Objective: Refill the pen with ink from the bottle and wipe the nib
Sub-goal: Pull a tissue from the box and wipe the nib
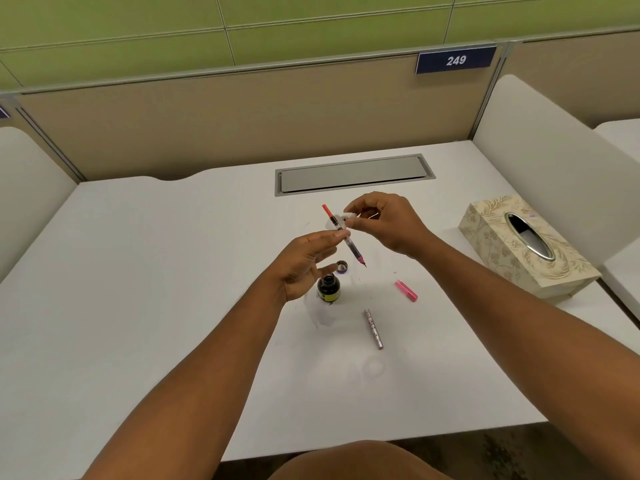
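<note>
My left hand (304, 263) pinches the middle of the pen's inner part (350, 245), a clear converter with a red top end and a pink section, nib pointing down. My right hand (384, 221) pinches a small white tissue piece (346, 219) against the converter's upper part. The open ink bottle (328, 288), dark with a yellow label, stands on the white desk (173, 271) just below my left hand. Its cap (342, 267) lies behind it. A pink pen part (406, 291) and a silver patterned barrel (373, 329) lie on the desk to the right.
A patterned tissue box (526, 247) sits at the desk's right side. A grey cable hatch (355, 174) is set into the desk at the back. White side dividers and a beige partition enclose the desk.
</note>
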Available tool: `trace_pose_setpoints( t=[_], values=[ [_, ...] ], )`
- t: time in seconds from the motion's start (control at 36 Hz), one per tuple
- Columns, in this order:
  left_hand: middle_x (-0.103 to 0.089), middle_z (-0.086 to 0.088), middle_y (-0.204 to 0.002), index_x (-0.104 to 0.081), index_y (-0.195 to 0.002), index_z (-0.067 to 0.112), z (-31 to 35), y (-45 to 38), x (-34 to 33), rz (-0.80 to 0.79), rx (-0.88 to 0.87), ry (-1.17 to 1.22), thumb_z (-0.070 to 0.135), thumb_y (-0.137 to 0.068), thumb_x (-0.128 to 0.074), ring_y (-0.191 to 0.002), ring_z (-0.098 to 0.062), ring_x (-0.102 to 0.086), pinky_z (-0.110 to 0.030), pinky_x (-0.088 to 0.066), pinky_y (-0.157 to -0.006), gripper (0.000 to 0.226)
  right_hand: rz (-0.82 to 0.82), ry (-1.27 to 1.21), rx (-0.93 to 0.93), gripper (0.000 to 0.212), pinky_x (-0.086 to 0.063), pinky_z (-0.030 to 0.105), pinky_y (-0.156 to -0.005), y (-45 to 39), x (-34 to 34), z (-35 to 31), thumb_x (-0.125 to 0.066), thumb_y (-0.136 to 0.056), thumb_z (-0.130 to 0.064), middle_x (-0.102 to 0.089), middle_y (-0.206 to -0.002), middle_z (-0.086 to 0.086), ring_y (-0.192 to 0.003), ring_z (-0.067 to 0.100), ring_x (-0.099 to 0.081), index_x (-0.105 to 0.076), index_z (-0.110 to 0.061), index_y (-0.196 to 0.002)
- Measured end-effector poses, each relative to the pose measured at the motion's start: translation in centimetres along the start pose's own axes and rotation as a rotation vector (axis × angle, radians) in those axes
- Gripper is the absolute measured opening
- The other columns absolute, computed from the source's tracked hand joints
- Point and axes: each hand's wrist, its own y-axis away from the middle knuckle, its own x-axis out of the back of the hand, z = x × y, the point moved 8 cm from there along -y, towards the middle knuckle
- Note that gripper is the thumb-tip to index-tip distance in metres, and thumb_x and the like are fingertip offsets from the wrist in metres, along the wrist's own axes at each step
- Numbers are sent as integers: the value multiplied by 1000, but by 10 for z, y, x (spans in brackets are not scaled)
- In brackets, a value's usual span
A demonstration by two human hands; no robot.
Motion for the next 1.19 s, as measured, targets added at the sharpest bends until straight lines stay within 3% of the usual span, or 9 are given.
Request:
trace_pose_setpoints(
  t=[0.08,0.31,0.53,0.75,0.92,1.19],
  values=[
    [-61,-5,-138,-73,-114,12,3,-2,2,43,-56,67,20,-91,-69,-130,-24,-51,-46,-46,-106,25,-3,-20,13,12,-51,12,-67,1,0,-4,-75,-85,-26,-68,-90,-15,-76,-2,-61,-72,-24,-97],
    [-70,-10,-124,-73,-115,5,3,-7,6,100,-96,95,18,-89,-72,-116,-25,-64,-40,-52,-99,29,-29,-45,-4,17,-55,23,-73,3,-1,-3,-72,-88,-28,-69,-93,-9,-82,7,-64,-71,-20,-104],
    [-73,-8,-117,-72,-115,6,-1,-7,7,155,-73,66,22,-87,-75,-112,-27,-67,-43,-50,-103,33,-45,-93,-59,20,-50,16,-68,5,-4,4,-71,-89,-28,-69,-90,-10,-76,-1,-63,-72,-19,-107],
    [-71,-9,-122,-73,-111,4,2,-6,13,135,-109,-8,17,-89,-72,-117,-25,-63,-43,-50,-102,26,-190,-159,-161,17,-52,24,-68,7,-4,14,-70,-90,-20,-73,-89,3,-77,8,-62,-74,-15,-106],
    [-74,-11,-114,-72,-111,-1,1,-7,12,103,-84,-78,14,-89,-71,-106,-23,-68,-37,-53,-97,26,-245,-188,-185,20,-51,23,-65,8,-9,17,-69,-91,-16,-73,-94,8,-78,10,-61,-73,-11,-110],
    [-75,-12,-109,-75,-104,3,-8,-10,13,126,-43,-136,16,-88,-73,-104,-24,-67,-40,-50,-101,21,-119,11,-166,30,-49,28,-71,0,-8,0,-69,-85,-50,-72,-94,-6,-88,7,-62,-78,-21,-91]
  ],
)
